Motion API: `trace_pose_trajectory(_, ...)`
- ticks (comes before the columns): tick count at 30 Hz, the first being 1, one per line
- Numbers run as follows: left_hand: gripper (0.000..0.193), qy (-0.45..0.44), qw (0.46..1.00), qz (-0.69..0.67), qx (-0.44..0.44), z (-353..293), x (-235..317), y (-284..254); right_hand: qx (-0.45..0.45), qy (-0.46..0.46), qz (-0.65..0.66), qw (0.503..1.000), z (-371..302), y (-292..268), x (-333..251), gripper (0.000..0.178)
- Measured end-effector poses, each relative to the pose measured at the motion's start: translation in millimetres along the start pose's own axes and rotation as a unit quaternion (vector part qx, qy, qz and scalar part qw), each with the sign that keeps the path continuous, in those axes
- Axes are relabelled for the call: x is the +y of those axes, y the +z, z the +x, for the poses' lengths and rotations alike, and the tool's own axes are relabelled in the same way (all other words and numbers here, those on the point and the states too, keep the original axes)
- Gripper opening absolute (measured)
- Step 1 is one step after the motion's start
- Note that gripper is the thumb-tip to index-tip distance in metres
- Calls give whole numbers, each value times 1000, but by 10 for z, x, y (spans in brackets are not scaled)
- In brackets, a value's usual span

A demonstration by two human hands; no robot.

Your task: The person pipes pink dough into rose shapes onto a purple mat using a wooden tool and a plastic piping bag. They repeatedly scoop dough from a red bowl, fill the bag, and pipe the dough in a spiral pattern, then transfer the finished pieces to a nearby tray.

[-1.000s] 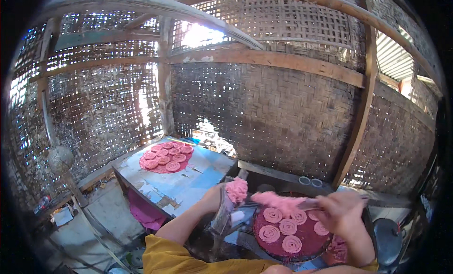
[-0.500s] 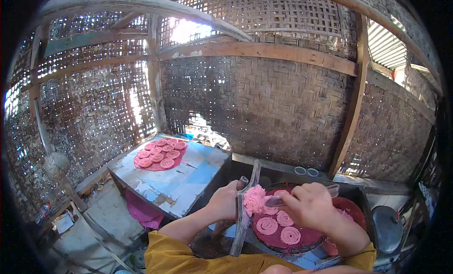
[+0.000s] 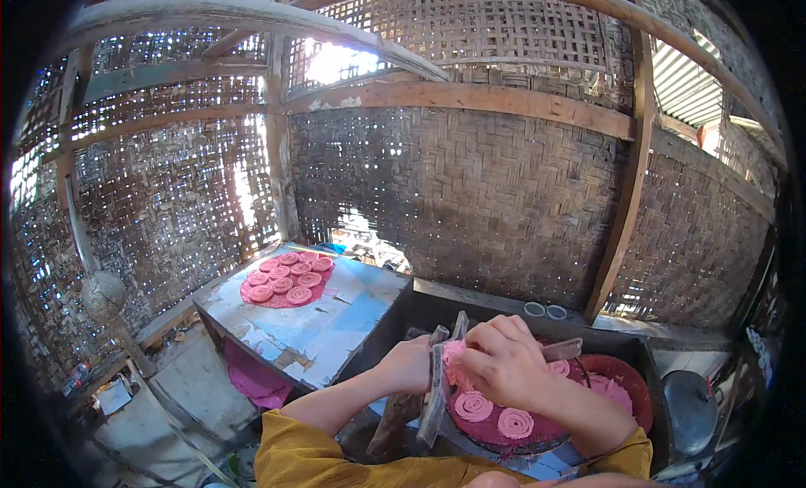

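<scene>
My left hand (image 3: pixel 407 366) is closed on a worn wooden frame, whose long crosspiece (image 3: pixel 435 396) stands upright beside my knuckles. Pink dough (image 3: pixel 453 354) sits against this crosspiece. My right hand (image 3: pixel 504 362) is closed over the dough's right side, fingers curled and partly hiding it. A wooden bar (image 3: pixel 562 349) sticks out to the right of that hand, which appears to grip it; its other end is hidden. Below lies a round, pink-stained tray (image 3: pixel 491 438) with several dough spirals, including one coil (image 3: pixel 473 406) near the left edge.
At the left, a blue-and-white table (image 3: pixel 353 320) carries a pink sheet with several dough spirals (image 3: pixel 290 278). A red basin (image 3: pixel 642 396) with pink dough stands right of the tray, and a metal lid (image 3: pixel 690 408) is farther right. Two small rings (image 3: pixel 546 310) lie along the woven wall.
My right hand has moved left with the bar, from beside the pink dough to over it, covering much of it. My left hand and the wooden frame have shifted slightly.
</scene>
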State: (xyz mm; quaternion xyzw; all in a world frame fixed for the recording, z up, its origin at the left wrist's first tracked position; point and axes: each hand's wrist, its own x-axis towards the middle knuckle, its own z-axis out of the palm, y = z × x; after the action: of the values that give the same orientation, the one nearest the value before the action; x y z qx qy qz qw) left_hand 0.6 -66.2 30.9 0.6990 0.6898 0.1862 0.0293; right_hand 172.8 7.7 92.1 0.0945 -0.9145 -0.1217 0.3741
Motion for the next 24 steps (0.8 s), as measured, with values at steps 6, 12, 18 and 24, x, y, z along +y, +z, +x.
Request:
trace_pose_trajectory(6,40,18,1000,-2,15,-21,-39,74,-64,-22,-11,998,39,83,-4,17)
trace_pose_trajectory(12,41,39,999,11,24,-43,-103,114,-97,-35,-29,994,70,98,-18,17)
trace_pose_trajectory(18,45,27,999,28,-16,-3,-23,13,-51,-42,-12,998,13,60,-2,15)
trace_pose_trajectory(24,49,7,999,16,27,-13,-225,53,-14,-38,21,999,-113,-192,-154,17)
